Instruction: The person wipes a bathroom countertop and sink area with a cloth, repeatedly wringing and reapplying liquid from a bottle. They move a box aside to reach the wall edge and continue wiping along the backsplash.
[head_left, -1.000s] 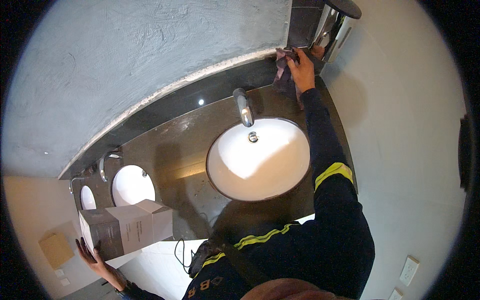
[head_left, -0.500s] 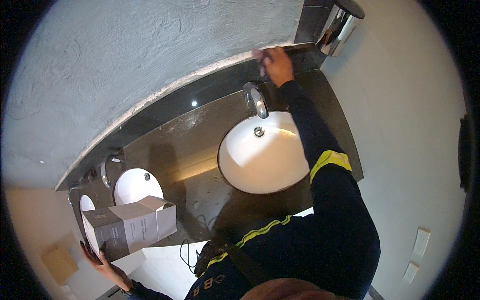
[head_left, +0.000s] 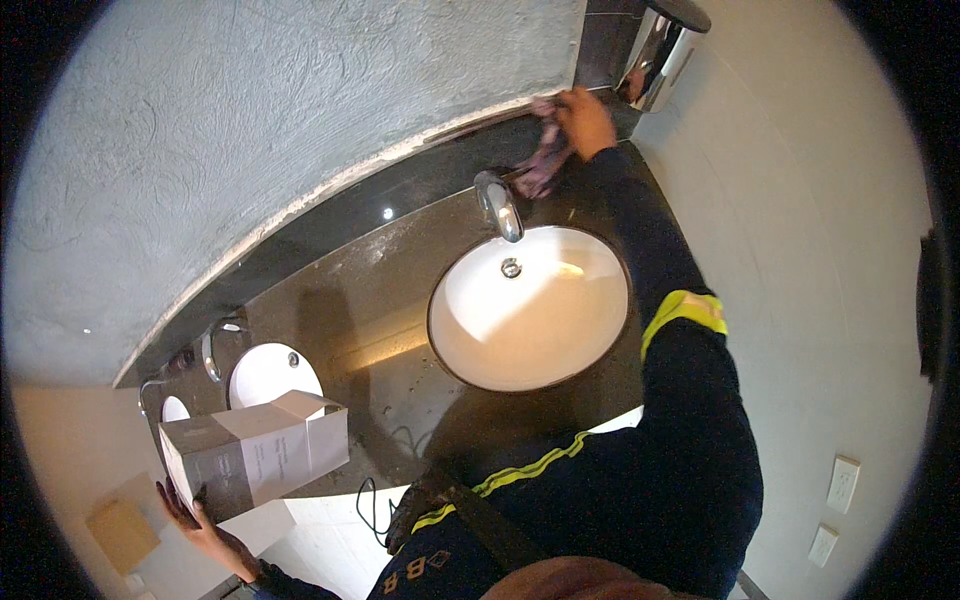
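Observation:
My right hand (head_left: 588, 122) reaches to the far end of the dark backsplash, closed on a crumpled pinkish-purple cloth (head_left: 545, 165). The cloth hangs down beside the chrome faucet (head_left: 499, 205), slightly smeared by motion. Below that faucet is a white oval sink (head_left: 530, 350) set in the dark counter (head_left: 380, 300). At the lower left my left hand (head_left: 208, 530) holds the end of a grey and white cardboard box (head_left: 255, 450), thumb and fingers spread round its edge. The box covers part of a second sink (head_left: 270, 375); whether it also rests on the counter I cannot tell.
A shiny metal cylinder with a dark top (head_left: 665, 55) is mounted at the far right corner. Rough grey wall (head_left: 300, 100) rises behind the backsplash. Another faucet (head_left: 212, 350) and a third sink (head_left: 175, 410) lie farther left. A thin black cable (head_left: 367, 510) loops near my waist.
My right hand has moved slightly right along the backsplash ledge, and more of the cloth now hangs below it. My left hand and the box have hardly moved.

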